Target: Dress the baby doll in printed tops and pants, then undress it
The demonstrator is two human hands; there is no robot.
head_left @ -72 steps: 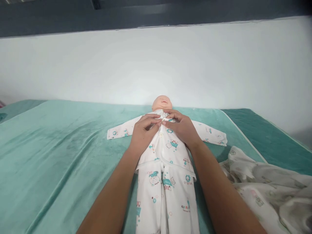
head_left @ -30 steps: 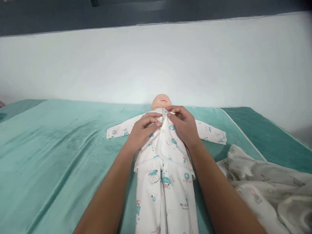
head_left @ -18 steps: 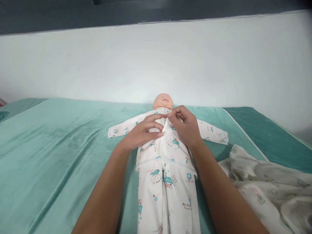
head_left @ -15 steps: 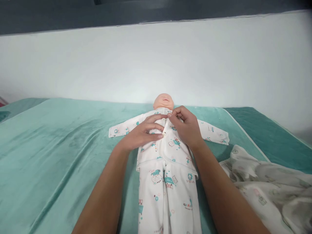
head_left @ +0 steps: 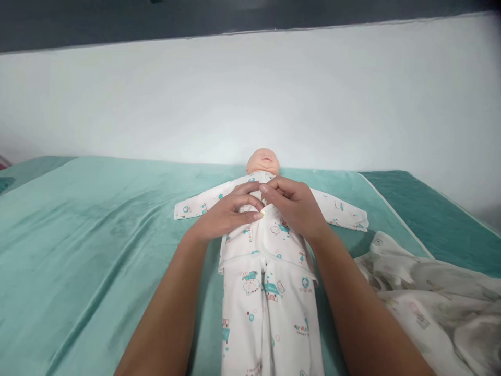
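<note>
A baby doll (head_left: 263,161) lies on its back, head toward the wall, its sleeves spread to both sides. It wears a white printed baby shirt (head_left: 245,248) and matching pants (head_left: 250,313). My left hand (head_left: 229,211) rests on the shirt front with its fingers apart, the thumb touching beside a yellowish button (head_left: 264,213). Just right of it, my right hand (head_left: 291,203) pinches the edge of the shirt's front opening at the chest. The fingertips of both hands nearly meet there and partly hide the cloth between them.
A green velvety sheet (head_left: 97,261) covers the surface under the doll, with a darker green area (head_left: 418,209) at the right. A crumpled printed white cloth (head_left: 426,297) lies beside my right forearm. Behind the doll rises a white wall (head_left: 250,99).
My right hand has shifted slightly left, carrying the shirt edge toward the middle of the chest. My left hand has stayed nearly in place, its fingers a little more bent.
</note>
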